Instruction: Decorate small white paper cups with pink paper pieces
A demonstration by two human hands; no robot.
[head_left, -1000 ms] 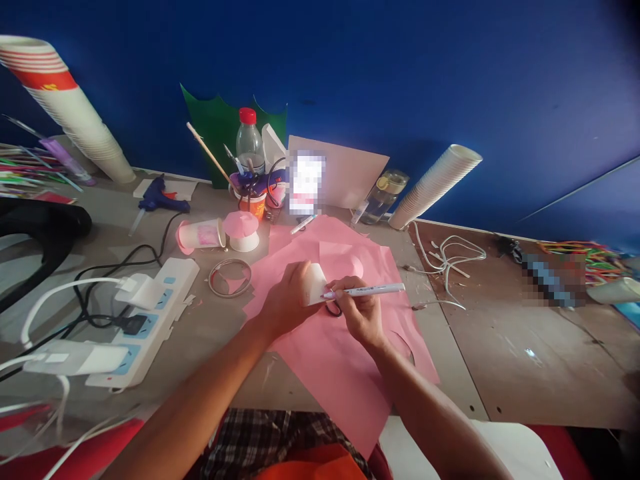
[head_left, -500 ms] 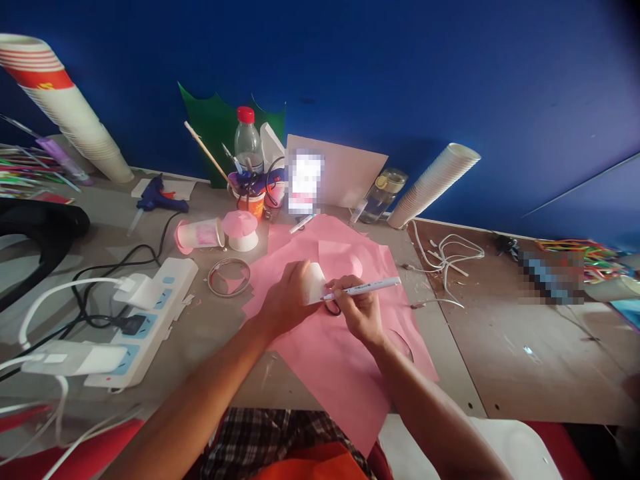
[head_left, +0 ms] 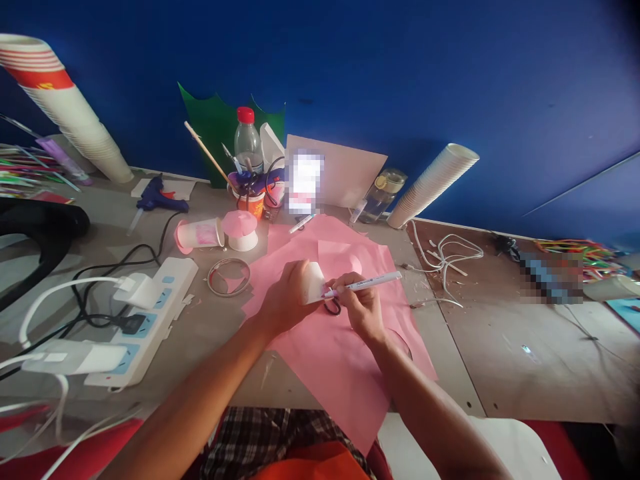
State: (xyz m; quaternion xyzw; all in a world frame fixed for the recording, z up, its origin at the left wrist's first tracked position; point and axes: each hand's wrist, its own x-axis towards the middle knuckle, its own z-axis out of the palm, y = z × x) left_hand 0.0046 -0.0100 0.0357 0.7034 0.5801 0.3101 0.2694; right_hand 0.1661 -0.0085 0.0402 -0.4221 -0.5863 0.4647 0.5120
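My left hand (head_left: pixel 287 293) is wrapped round a white paper cup (head_left: pixel 313 281), tilted over the pink paper (head_left: pixel 325 363). In my right hand (head_left: pixel 361 307) is a slim white marker (head_left: pixel 377 281), pinched near its tip. That tip meets the cup's side close to its lower right edge. Beneath the cup, part of a dark loop (head_left: pixel 333 307), perhaps a scissors handle, shows on the paper. To the left of my hands lie a roll of tape (head_left: pixel 229 277), a small white cup with a pink paper top (head_left: pixel 240 232) and a cup on its side with pink colouring (head_left: pixel 199 235).
A white power strip (head_left: pixel 145 327) with plugs and cables lies at the left. Behind it rests a blue glue gun (head_left: pixel 159 195). At the back stand a lit phone (head_left: pixel 304 180), a red-capped bottle (head_left: pixel 247 137), a water bottle (head_left: pixel 383 195) and a leaning cup stack (head_left: pixel 434 185).
The marker has turned slightly in my right hand, and its rear end sits a little higher. My left hand and the cup stay nearly where they were.
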